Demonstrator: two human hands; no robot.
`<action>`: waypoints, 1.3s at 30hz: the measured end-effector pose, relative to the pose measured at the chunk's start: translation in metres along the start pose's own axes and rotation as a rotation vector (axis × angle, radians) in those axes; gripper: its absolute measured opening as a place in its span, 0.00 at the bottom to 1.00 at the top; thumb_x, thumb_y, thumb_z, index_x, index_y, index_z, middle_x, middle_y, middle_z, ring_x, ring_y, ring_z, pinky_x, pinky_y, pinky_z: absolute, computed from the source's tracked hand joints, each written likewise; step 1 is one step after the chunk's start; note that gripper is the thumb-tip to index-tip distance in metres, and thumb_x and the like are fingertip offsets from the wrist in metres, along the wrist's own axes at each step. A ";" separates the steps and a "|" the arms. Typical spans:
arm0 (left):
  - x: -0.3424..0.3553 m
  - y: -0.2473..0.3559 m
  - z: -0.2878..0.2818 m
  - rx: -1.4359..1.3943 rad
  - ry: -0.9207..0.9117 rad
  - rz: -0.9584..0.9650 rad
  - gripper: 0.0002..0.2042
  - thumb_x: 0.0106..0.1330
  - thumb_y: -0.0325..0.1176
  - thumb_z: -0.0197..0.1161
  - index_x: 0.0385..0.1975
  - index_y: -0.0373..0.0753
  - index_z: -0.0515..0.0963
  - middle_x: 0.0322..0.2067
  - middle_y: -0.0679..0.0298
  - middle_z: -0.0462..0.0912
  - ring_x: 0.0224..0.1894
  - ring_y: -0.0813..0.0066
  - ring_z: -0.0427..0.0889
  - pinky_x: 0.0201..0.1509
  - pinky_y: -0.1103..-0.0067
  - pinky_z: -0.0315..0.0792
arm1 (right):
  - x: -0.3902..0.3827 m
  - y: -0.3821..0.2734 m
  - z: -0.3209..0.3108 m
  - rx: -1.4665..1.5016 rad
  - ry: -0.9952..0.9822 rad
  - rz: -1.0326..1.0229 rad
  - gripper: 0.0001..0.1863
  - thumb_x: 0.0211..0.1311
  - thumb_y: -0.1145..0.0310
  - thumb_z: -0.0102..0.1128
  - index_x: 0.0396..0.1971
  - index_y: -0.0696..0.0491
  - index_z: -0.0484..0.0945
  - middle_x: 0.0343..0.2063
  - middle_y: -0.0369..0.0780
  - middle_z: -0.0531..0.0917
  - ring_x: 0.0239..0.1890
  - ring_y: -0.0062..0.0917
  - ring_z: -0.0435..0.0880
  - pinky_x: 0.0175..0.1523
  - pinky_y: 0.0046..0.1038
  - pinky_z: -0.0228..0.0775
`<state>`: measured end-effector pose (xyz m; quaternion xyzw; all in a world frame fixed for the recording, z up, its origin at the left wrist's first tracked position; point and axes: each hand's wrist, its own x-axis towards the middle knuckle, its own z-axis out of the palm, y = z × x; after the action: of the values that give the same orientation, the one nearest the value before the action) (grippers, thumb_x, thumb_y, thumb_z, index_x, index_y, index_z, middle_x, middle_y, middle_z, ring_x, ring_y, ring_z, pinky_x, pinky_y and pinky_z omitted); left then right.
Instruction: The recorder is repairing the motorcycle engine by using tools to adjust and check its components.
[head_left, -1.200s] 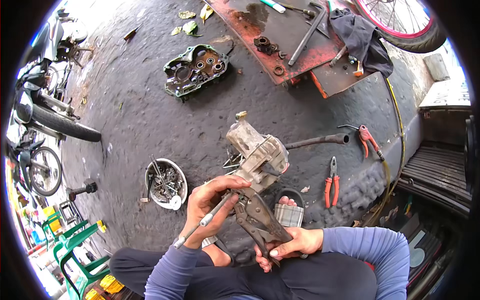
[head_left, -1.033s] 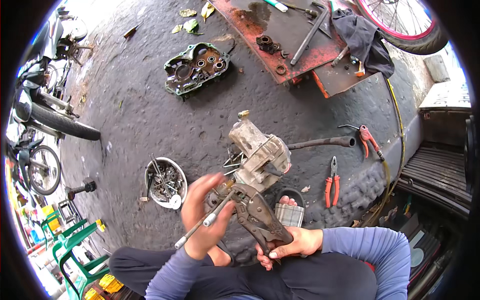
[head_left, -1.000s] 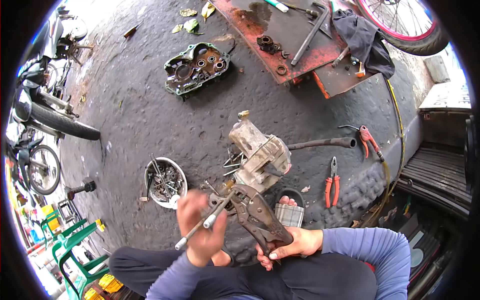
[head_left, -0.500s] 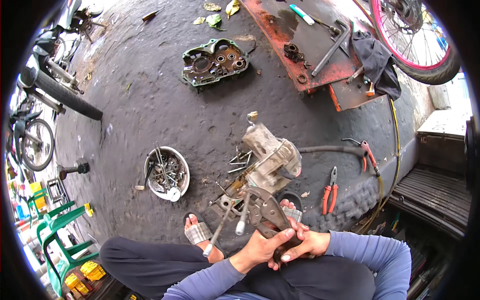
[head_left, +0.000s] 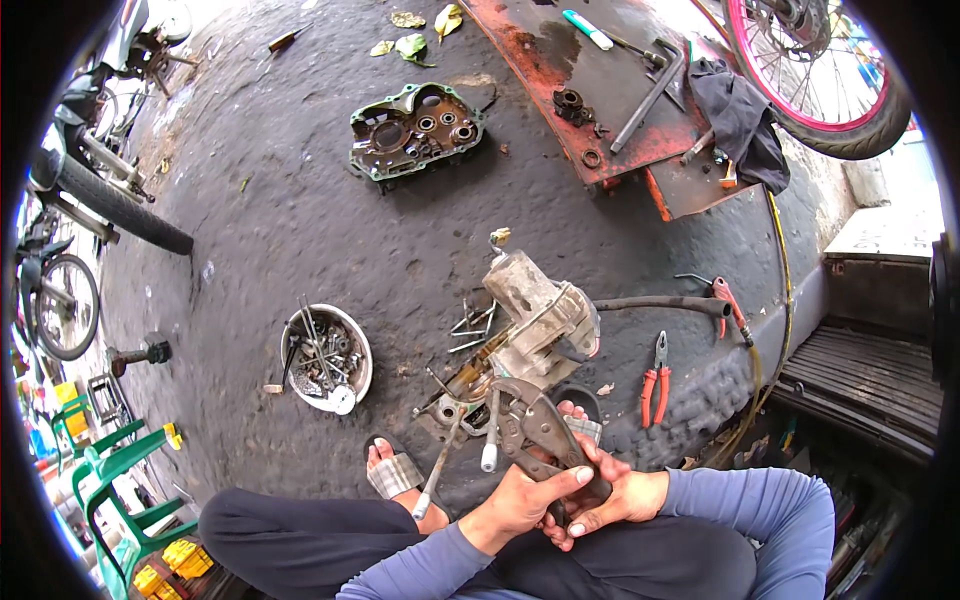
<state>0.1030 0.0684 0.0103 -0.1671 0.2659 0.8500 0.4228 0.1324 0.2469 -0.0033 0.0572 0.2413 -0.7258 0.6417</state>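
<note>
Dark, worn metal locking pliers (head_left: 537, 422) filled my left hand (head_left: 522, 502) and right hand (head_left: 612, 492), both curled round the handles, the head at the grey engine block's (head_left: 543, 318) near end.

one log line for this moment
left hand: gripping locking pliers | right hand: gripping same pliers | jaws: by engine casing's near end, bite unclear | nearby: white bowl of metal parts, red-handled pliers
</note>
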 end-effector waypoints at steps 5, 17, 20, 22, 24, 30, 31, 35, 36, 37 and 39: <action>-0.001 -0.013 -0.009 0.006 -0.036 0.051 0.13 0.73 0.40 0.62 0.35 0.36 0.71 0.28 0.61 0.74 0.42 0.60 0.80 0.54 0.62 0.74 | 0.003 -0.001 0.009 -0.105 0.102 -0.082 0.21 0.68 0.67 0.65 0.56 0.58 0.70 0.43 0.37 0.80 0.51 0.21 0.77 0.60 0.25 0.68; -0.008 -0.028 -0.007 0.071 0.148 0.127 0.14 0.74 0.38 0.58 0.30 0.33 0.72 0.24 0.57 0.78 0.34 0.63 0.82 0.45 0.68 0.77 | 0.003 -0.010 0.029 -0.393 0.424 -0.151 0.35 0.65 0.64 0.70 0.62 0.55 0.57 0.30 0.33 0.79 0.36 0.16 0.79 0.42 0.21 0.71; -0.012 -0.026 -0.009 0.171 0.178 0.260 0.12 0.72 0.32 0.62 0.45 0.29 0.75 0.34 0.57 0.84 0.33 0.70 0.84 0.44 0.72 0.79 | -0.002 -0.006 0.016 -0.314 0.222 -0.082 0.19 0.71 0.62 0.62 0.53 0.57 0.69 0.31 0.33 0.79 0.35 0.17 0.79 0.45 0.23 0.71; -0.037 -0.015 -0.028 0.562 0.242 0.276 0.12 0.68 0.31 0.65 0.45 0.31 0.76 0.36 0.55 0.84 0.36 0.67 0.84 0.44 0.72 0.78 | -0.003 -0.013 0.027 -0.073 0.320 -0.187 0.12 0.74 0.63 0.57 0.45 0.56 0.72 0.32 0.36 0.79 0.31 0.19 0.80 0.39 0.24 0.75; -0.065 0.007 -0.058 1.225 0.294 0.588 0.17 0.60 0.31 0.71 0.47 0.35 0.76 0.41 0.52 0.83 0.41 0.61 0.84 0.44 0.71 0.76 | 0.001 -0.011 0.028 0.011 0.343 -0.228 0.10 0.75 0.63 0.56 0.41 0.56 0.71 0.30 0.36 0.77 0.29 0.20 0.78 0.35 0.26 0.75; 0.008 0.076 -0.031 1.838 0.564 0.834 0.36 0.47 0.37 0.76 0.58 0.35 0.70 0.60 0.48 0.70 0.64 0.51 0.69 0.69 0.58 0.60 | 0.003 -0.026 0.036 0.339 0.421 -0.384 0.14 0.76 0.59 0.54 0.44 0.55 0.69 0.26 0.37 0.71 0.26 0.25 0.73 0.31 0.33 0.72; 0.027 0.073 -0.025 1.880 0.542 0.809 0.36 0.48 0.39 0.76 0.59 0.35 0.71 0.60 0.49 0.71 0.65 0.50 0.68 0.71 0.58 0.57 | 0.002 -0.028 0.037 0.399 0.431 -0.417 0.15 0.76 0.57 0.54 0.44 0.55 0.69 0.26 0.37 0.70 0.25 0.24 0.73 0.31 0.33 0.71; 0.080 0.069 -0.015 1.774 0.638 0.832 0.29 0.52 0.42 0.74 0.53 0.37 0.76 0.56 0.51 0.75 0.61 0.53 0.72 0.69 0.58 0.58 | -0.003 -0.036 0.036 0.543 0.432 -0.448 0.13 0.76 0.59 0.54 0.38 0.53 0.68 0.25 0.36 0.70 0.25 0.23 0.71 0.31 0.32 0.70; 0.091 0.069 -0.017 1.854 0.684 0.867 0.26 0.53 0.42 0.73 0.51 0.38 0.78 0.53 0.53 0.77 0.59 0.55 0.74 0.68 0.59 0.59 | -0.005 -0.037 0.037 0.543 0.440 -0.436 0.13 0.76 0.59 0.54 0.38 0.53 0.69 0.25 0.36 0.70 0.25 0.23 0.70 0.31 0.32 0.70; 0.098 0.068 -0.018 1.934 0.731 0.903 0.23 0.55 0.42 0.71 0.49 0.39 0.79 0.50 0.55 0.79 0.57 0.57 0.76 0.67 0.60 0.60 | -0.006 -0.039 0.038 0.544 0.446 -0.423 0.13 0.76 0.59 0.54 0.37 0.53 0.69 0.25 0.36 0.70 0.24 0.22 0.70 0.31 0.32 0.70; 0.101 0.071 -0.022 1.925 0.738 0.934 0.17 0.57 0.41 0.68 0.44 0.40 0.80 0.43 0.59 0.82 0.52 0.60 0.78 0.65 0.62 0.62 | -0.006 -0.040 0.037 0.551 0.450 -0.430 0.13 0.76 0.59 0.54 0.37 0.54 0.69 0.25 0.36 0.70 0.24 0.22 0.71 0.31 0.32 0.70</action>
<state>-0.0125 0.0837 -0.0368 0.1028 0.9547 0.2653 -0.0874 0.1035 0.2389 0.0430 0.3322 0.1787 -0.8501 0.3675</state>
